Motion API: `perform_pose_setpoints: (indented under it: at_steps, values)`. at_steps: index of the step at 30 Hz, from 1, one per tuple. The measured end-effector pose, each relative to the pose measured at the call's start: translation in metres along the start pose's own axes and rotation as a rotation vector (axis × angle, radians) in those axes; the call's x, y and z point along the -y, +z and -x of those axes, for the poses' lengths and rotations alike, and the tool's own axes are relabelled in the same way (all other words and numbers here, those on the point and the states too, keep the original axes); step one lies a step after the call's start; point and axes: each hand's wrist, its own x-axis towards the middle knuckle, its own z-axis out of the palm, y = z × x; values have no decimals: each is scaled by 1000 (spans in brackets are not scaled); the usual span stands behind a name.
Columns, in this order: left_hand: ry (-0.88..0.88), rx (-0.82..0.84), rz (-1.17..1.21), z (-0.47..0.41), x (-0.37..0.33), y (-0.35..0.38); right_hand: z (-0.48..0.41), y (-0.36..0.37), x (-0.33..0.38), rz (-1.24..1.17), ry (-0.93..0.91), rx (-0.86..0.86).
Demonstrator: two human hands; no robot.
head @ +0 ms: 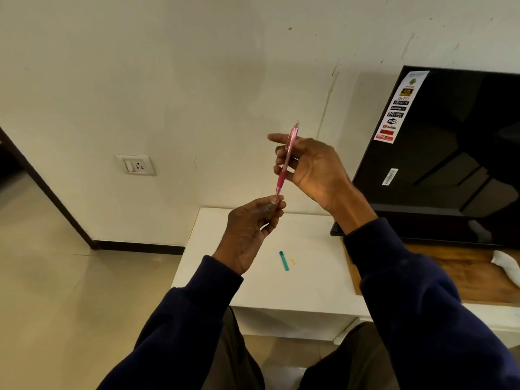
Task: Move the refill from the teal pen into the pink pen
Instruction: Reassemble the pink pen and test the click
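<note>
I hold the pink pen nearly upright in front of the wall, above the white table. My right hand grips its barrel with the index finger stretched out to the left. My left hand pinches the pen's lower tip between thumb and fingers. A short teal pen piece lies on the table below my hands, with a small pale yellow bit just to its right. I cannot see a refill.
A black TV with a sticker strip leans against the wall at the right, standing on a wooden board. A white cloth lies at the far right. A wall socket is at the left.
</note>
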Motion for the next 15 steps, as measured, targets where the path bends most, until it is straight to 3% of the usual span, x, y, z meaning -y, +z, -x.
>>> perform_pose_setpoints:
  at_steps: [5, 15]
  values:
    - [17, -32, -31, -4, 1, -11, -2, -5, -9, 344, -89, -71]
    - [1, -130, 2, -22, 21, -35, -12, -21, -32, 380, -48, -153]
